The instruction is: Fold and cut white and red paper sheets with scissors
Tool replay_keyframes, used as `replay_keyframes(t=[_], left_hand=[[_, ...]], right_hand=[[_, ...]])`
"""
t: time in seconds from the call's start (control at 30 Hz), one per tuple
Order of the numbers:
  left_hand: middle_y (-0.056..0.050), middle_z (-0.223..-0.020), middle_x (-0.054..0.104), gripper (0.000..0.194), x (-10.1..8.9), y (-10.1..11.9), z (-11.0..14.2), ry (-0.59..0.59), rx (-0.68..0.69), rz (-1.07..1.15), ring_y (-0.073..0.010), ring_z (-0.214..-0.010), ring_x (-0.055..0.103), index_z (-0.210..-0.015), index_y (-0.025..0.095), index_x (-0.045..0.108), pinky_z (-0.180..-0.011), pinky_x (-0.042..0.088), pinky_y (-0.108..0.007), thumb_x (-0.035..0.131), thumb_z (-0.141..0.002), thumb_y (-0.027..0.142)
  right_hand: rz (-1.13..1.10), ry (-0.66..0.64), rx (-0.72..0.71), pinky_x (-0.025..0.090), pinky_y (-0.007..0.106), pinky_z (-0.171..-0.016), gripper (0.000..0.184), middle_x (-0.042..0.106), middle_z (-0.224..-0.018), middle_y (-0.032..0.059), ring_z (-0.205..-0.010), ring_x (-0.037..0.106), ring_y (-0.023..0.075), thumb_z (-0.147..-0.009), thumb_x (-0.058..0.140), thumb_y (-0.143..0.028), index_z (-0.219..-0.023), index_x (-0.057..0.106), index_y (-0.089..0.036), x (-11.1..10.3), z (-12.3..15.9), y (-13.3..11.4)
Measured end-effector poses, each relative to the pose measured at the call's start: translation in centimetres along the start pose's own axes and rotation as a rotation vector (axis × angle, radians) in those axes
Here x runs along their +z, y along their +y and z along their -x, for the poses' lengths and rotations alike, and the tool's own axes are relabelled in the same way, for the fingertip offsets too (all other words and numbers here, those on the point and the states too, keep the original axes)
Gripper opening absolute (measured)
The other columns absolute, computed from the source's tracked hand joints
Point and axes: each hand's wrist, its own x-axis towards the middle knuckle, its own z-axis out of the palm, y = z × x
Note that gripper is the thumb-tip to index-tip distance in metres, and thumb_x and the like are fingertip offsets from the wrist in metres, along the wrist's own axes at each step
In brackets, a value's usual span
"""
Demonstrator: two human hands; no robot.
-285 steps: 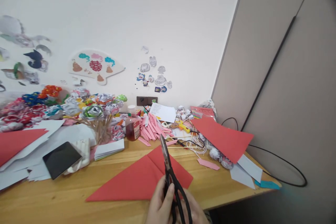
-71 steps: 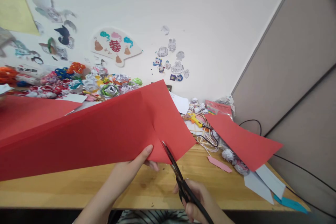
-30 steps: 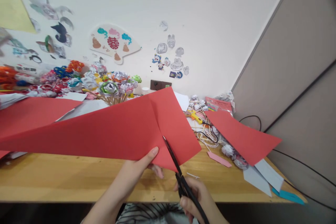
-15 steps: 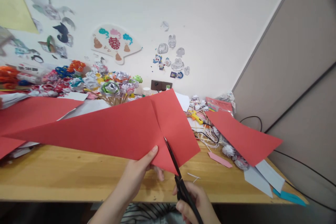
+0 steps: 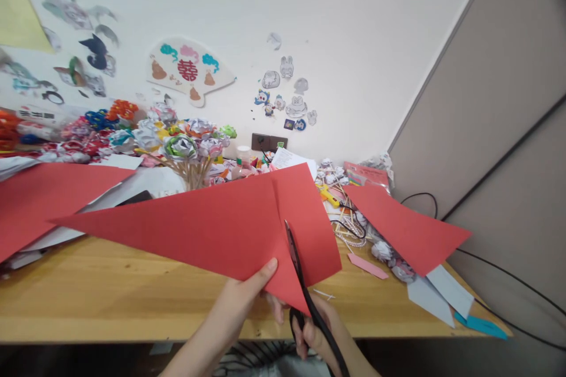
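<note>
A large red paper sheet point(image 5: 212, 227), tapering to a point at the left, is held above the table's front part. My left hand point(image 5: 252, 288) pinches its lower edge, thumb on top and fingers underneath. In my right hand point(image 5: 322, 330) is a pair of black-handled scissors point(image 5: 298, 268), with fingers through the handles. The blades lie along a cut in the red sheet and point up toward a crease. To the right of the cut, a section of the sheet bends away a little. Part of the right hand is hidden behind the scissors and paper.
Another red piece point(image 5: 407, 227) lies at the right over paper flowers, near a yellow glue gun point(image 5: 329, 195) and white paper strips point(image 5: 431, 300). More red paper point(image 5: 53, 194) lies at the left. Paper flowers point(image 5: 181, 144) crowd the back of the wooden table point(image 5: 132, 300), against the wall.
The red sheet has shifted right and slightly down, its left tip now showing over the table. The scissors' handles have come closer together, and the cut section stands further apart from the rest.
</note>
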Motion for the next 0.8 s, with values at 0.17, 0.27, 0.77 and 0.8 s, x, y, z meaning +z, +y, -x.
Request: replay_keyframes(t=[0.17, 0.27, 0.77, 0.8], left_hand=[[-0.006, -0.036, 0.058, 0.046, -0.2, -0.2, -0.1, -0.018, -0.002, 0.014, -0.015, -0.037, 0.054, -0.046, 0.013, 0.062, -0.047, 0.041, -0.025, 0.051, -0.076, 0.044], [-0.006, -0.035, 0.057, 0.046, 0.1, 0.1, 0.1, -0.004, -0.007, 0.051, -0.0148, -0.036, 0.053, -0.045, 0.013, 0.061, -0.046, 0.04, -0.024, 0.051, -0.076, 0.045], [-0.006, -0.035, 0.057, 0.043, 0.7, 0.4, 0.6, -0.033, -0.103, 0.201, -0.0136, -0.032, 0.05, -0.047, 0.011, 0.06, -0.038, 0.036, -0.023, 0.052, -0.076, 0.042], [-0.006, -0.035, 0.057, 0.045, 0.8, 0.4, 0.7, -0.02, -0.099, 0.2, -0.014, -0.032, 0.05, -0.046, 0.011, 0.06, -0.039, 0.036, -0.024, 0.051, -0.077, 0.042]], right_hand=[[0.038, 0.082, 0.052, 0.029, 0.015, -0.032, 0.067, 0.041, -0.05, -0.0057, -0.035, 0.035, 0.0042, -0.06, 0.057, -0.068, -0.094, 0.058, -0.011, 0.2, 0.5, -0.7], [0.059, 0.127, 0.082, 0.031, 0.015, -0.032, 0.065, 0.042, -0.048, -0.0052, -0.035, 0.036, 0.0049, -0.06, 0.057, -0.068, -0.09, 0.059, -0.011, 0.5, 0.8, -1.0], [0.122, 0.209, 0.15, 0.03, 0.015, -0.032, 0.059, 0.041, -0.049, -0.0053, -0.035, 0.034, 0.0038, -0.062, 0.058, -0.064, -0.086, 0.06, -0.011, 1.4, 1.3, -1.4], [0.122, 0.211, 0.138, 0.03, 0.014, -0.032, 0.058, 0.041, -0.05, -0.0052, -0.035, 0.034, 0.0034, -0.062, 0.058, -0.064, -0.086, 0.06, -0.011, 1.5, 1.3, -1.2]])
